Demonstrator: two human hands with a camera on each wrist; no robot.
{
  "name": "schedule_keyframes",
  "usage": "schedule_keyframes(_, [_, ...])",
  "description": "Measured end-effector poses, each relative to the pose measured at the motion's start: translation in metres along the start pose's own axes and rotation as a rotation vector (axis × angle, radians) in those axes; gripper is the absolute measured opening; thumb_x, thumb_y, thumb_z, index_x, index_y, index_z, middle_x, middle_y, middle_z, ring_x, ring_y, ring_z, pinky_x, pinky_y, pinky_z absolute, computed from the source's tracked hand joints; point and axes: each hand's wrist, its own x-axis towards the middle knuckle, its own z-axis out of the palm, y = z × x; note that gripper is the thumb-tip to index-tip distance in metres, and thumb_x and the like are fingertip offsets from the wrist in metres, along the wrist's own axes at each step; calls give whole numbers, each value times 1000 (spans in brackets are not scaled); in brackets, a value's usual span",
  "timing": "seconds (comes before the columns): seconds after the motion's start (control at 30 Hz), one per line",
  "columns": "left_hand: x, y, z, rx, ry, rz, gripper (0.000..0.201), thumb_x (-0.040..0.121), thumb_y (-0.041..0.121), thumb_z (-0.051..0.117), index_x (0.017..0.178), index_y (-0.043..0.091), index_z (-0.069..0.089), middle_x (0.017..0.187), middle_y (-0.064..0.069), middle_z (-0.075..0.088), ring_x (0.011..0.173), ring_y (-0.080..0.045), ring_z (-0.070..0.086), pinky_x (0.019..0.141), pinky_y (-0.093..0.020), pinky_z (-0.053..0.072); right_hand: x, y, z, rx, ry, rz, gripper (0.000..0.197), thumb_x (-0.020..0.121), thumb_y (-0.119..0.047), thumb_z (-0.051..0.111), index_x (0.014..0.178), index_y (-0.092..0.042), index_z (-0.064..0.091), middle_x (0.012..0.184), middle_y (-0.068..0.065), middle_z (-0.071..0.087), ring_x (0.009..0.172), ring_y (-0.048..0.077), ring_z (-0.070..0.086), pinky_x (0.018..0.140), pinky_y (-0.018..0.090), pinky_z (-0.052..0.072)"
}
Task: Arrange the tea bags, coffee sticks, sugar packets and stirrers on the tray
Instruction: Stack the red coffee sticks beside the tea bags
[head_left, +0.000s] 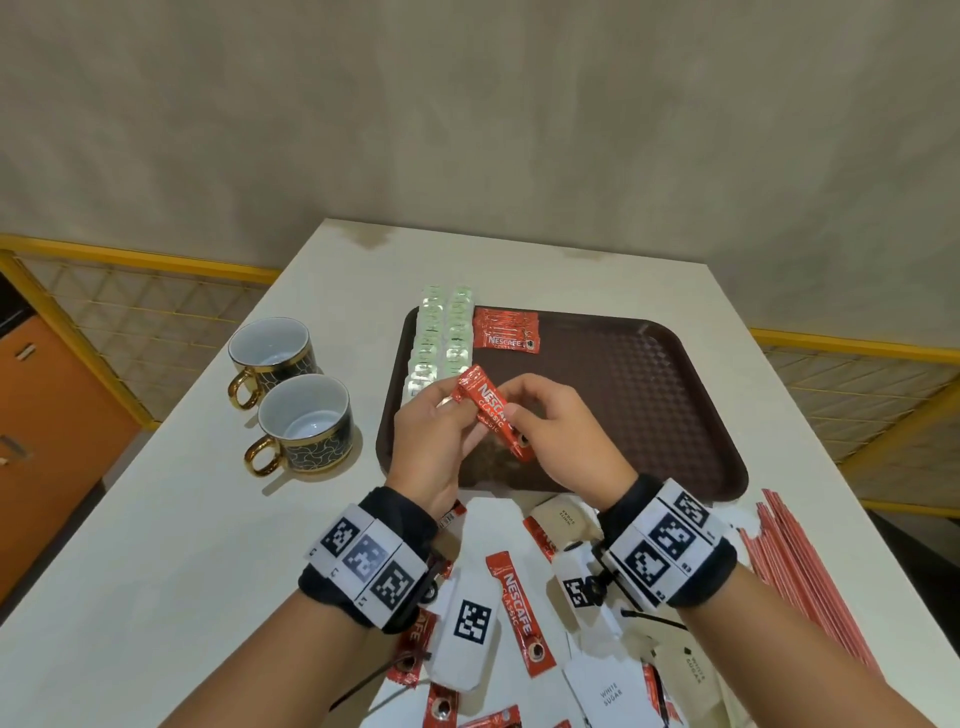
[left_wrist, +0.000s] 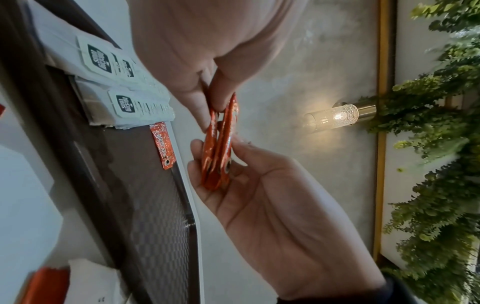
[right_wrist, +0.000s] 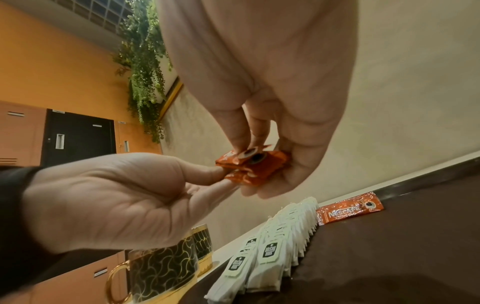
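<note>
Both hands over the near-left part of the tray (head_left: 675, 395), sharing a small bundle of coffee sticks (head_left: 493, 413). Left hand (head_left: 436, 441) pinching the bundle's far end between thumb and fingertips; right hand (head_left: 561, 436) with fingers curled round the near end. Bundle held in the air, angled, touching nothing below. Already on tray: two rows of tea bags (head_left: 441, 338) along the left edge, laid coffee sticks (head_left: 506, 336) just beside them at the far edge. Loose sachets, sugar packets (head_left: 608, 693) and stirrers (head_left: 800, 566) waiting on the desk at the near edge. Sticks likely very light, thin foil, slick, prone to fanning out or sliding past each other. Best gripped across the flat faces near mid-length, squared up by the ends, then laid flat next to the existing group.
</note>
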Motion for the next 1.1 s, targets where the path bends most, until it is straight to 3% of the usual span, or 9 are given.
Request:
schedule_keyframes(0.13, [-2, -3, 1, -95, -16, 14, 24, 98, 4, 52, 118, 12, 61, 118, -15, 66, 110, -22, 66, 91, -34, 54, -1, -1, 2, 80, -3, 5, 14, 100, -16, 50, 109, -16, 60, 100, 6, 67, 83, 17, 67, 69, 31, 57])
schedule_keyframes(0.3, [-6, -2, 1, -234, -65, -12, 38, 98, 25, 52, 133, 9, 53, 121, -16, 67, 114, -23, 65, 97, -37, 53, 0, 3, 0, 96, 27, -30, 22, 99, -14, 53, 116, -17, 67, 101, 3, 70, 85, 18, 68, 70, 26, 57])
schedule_keyframes(0.4, [-6, 0, 2, -85, -79, 16, 27, 95, 15, 59, 120, 4, 63, 110, -15, 68, 102, -21, 67, 94, -35, 54, -2, 6, 4, 60, 56, -74, 27, 98, -14, 54, 121, -20, 68, 102, -3, 71, 92, 12, 67, 81, 28, 55])
schedule_keyframes(0.53, [-2, 0, 0, -81, -14, 15, 30, 94, 0, 57, 123, 3, 62, 114, -13, 69, 109, -23, 66, 95, -34, 53, -5, 3, 5, -58, 66, -164, 31, 98, -14, 54, 126, -20, 64, 101, -2, 64, 96, 8, 60, 82, 14, 45])
schedule_keyframes(0.7, [-3, 7, -3, -127, -14, 39, 26, 95, 0, 54, 118, 7, 62, 107, -6, 72, 110, -20, 65, 96, -33, 52, -10, 3, 1, 98, 9, -108, 35, 96, -15, 58, 130, -21, 60, 101, 1, 63, 96, 18, 63, 81, 32, 58])
schedule_keyframes(0.83, [-3, 3, 2, -212, -53, 0, 37, 98, 2, 48, 135, 6, 50, 121, -12, 66, 115, -24, 62, 103, -43, 47, -6, 4, -2, 130, 31, -127, 34, 93, -9, 61, 126, -15, 64, 103, 7, 66, 97, 21, 65, 84, 38, 58])
schedule_keyframes(0.93, [-4, 7, 10, -379, -92, -115, 29, 102, 4, 40, 128, 1, 50, 125, -19, 58, 113, -26, 59, 94, -40, 50, -3, 3, 3, -17, 67, -219, 32, 93, -7, 61, 124, -13, 66, 106, 3, 66, 99, 14, 64, 90, 32, 54])
schedule_keyframes(1.03, [3, 12, 12, -462, -82, -195, 21, 103, 4, 36, 111, -4, 54, 131, -27, 52, 123, -33, 53, 107, -46, 41, -4, 7, 9, -247, 108, -361, 32, 93, -5, 60, 124, -10, 66, 109, 4, 64, 99, 14, 61, 88, 19, 48])
schedule_keyframes(1.1, [8, 11, 11, -479, -61, -195, 20, 102, 2, 37, 113, -5, 52, 133, -27, 50, 129, -34, 50, 109, -46, 39, -4, 9, 11, -374, 105, -437, 36, 92, -1, 58, 127, -9, 63, 112, 6, 62, 99, 12, 57, 86, 7, 41])
